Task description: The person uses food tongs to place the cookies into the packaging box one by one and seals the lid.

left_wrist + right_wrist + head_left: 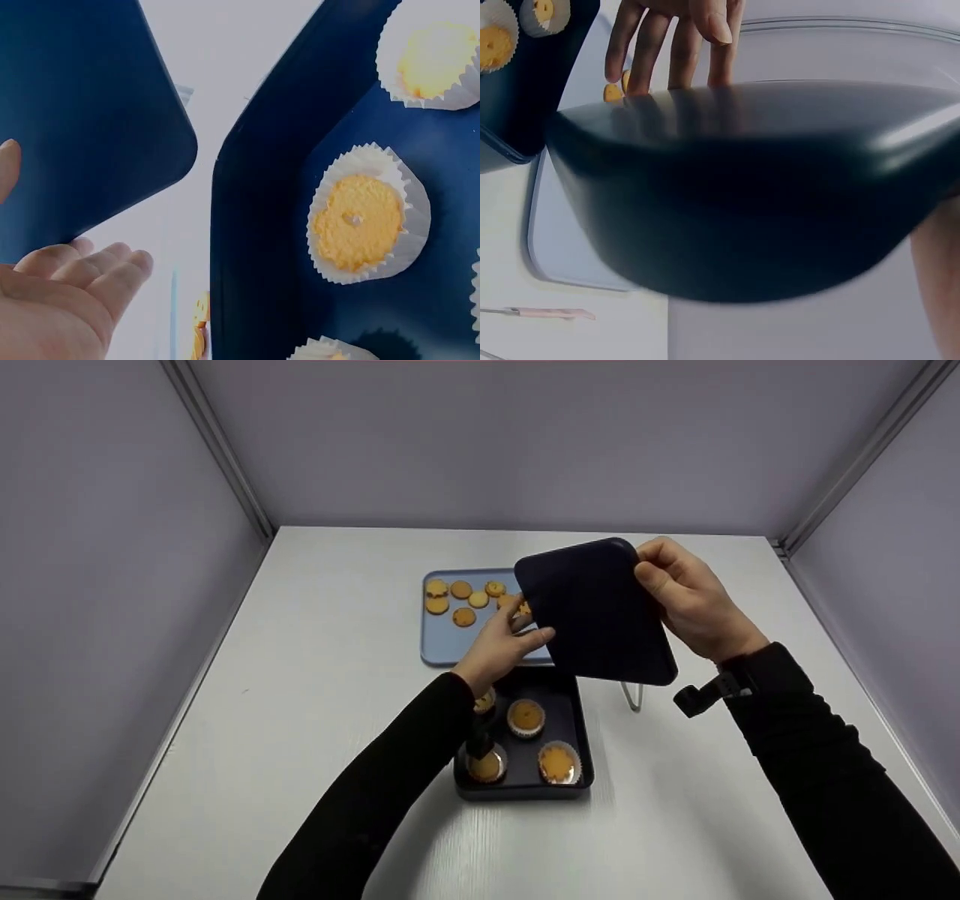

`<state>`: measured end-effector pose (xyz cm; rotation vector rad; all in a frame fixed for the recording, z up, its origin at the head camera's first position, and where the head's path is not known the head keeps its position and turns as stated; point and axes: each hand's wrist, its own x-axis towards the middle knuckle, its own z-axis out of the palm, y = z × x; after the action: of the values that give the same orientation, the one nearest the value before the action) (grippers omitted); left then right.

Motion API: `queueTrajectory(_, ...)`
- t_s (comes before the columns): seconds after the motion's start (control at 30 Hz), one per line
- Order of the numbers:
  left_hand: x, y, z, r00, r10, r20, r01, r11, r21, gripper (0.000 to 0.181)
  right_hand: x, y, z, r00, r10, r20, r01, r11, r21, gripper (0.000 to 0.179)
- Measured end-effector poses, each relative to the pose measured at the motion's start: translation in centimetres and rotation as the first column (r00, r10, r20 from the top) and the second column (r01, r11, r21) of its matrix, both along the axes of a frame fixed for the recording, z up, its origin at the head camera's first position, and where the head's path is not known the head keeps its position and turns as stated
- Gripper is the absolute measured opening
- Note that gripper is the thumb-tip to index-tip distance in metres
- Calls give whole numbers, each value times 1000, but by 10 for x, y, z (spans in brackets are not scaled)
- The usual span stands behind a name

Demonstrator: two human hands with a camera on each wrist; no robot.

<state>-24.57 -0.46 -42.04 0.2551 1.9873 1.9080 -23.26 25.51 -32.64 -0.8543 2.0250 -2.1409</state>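
Note:
My right hand (694, 604) grips the upper right edge of a dark navy lid (600, 615), thumb on its face, holding it tilted above the table. At the lid's lower left edge is my left hand (506, 645), its thumb overlapping that edge. The fingers (112, 277) of this hand are stretched out in the left wrist view. Below the left wrist stands a dark rectangular tin (585, 735) holding several cookies in white paper cups, such as this cookie (557, 763). The left sleeve hides part of the tin.
Behind the tin lies a light blue tray (450, 649) with several loose cookies (464, 617), partly covered by the lid. A bent metal loop (636, 701) shows under the lid. In the right wrist view a pink-handled utensil (551, 313) lies beside the tray.

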Motion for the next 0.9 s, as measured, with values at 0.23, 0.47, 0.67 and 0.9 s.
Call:
queueTrajectory(0.23, 2, -9, -1, 995, 95, -7, -95, 993, 67, 88, -6, 2, -12, 995, -87, 46, 89, 995, -42, 13)
queueTrajectory(0.47, 5, -19, 0, 971, 221, -92, -225, 974, -39, 76, -9, 2, -23, 957, -283, 57, 279, 957, 78, 27)
queueTrajectory(0.67, 10, -27, 1, 952, 264, -153, -278, 958, -74, 69, -8, -1, -28, 912, -410, 30, 390, 886, 251, 31)
queueTrajectory(0.9, 13, -38, 6, 936, 298, -189, -323, 939, -119, 65, -6, -4, -34, 892, -447, -70, 433, 797, 421, 40)
